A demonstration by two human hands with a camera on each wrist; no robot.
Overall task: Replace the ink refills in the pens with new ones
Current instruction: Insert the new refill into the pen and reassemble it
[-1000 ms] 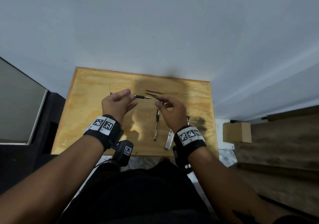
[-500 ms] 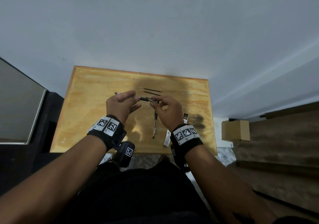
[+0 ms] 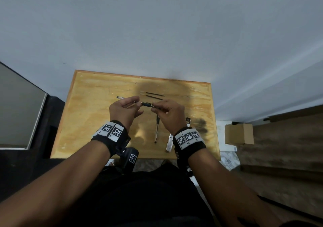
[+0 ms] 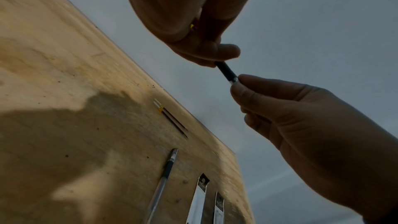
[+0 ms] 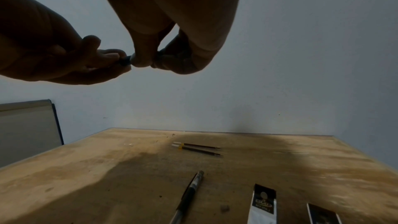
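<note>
Above the wooden table (image 3: 90,115) I hold one pen (image 3: 146,104) level between both hands. My left hand (image 3: 125,110) grips its clear barrel, whose end (image 3: 119,97) sticks out to the left. My right hand (image 3: 167,112) pinches the tip end beside the black grip (image 4: 226,71). The same black grip (image 5: 125,61) shows between the fingers in the right wrist view. Two loose ink refills (image 3: 154,94) lie side by side beyond the hands, the refills (image 5: 197,148) with white ends. A second pen (image 3: 157,129) lies on the table under my hands.
Two black-and-white refill packets (image 5: 263,205) lie near the table's front right, partly hidden by my right wrist in the head view. A cardboard box (image 3: 239,133) sits on the floor to the right. A grey wall (image 3: 157,34) backs the table.
My right hand has moved left and taken hold of the pen's tip end; a second ago it was apart from the pen. Both hands have drawn closer together.
</note>
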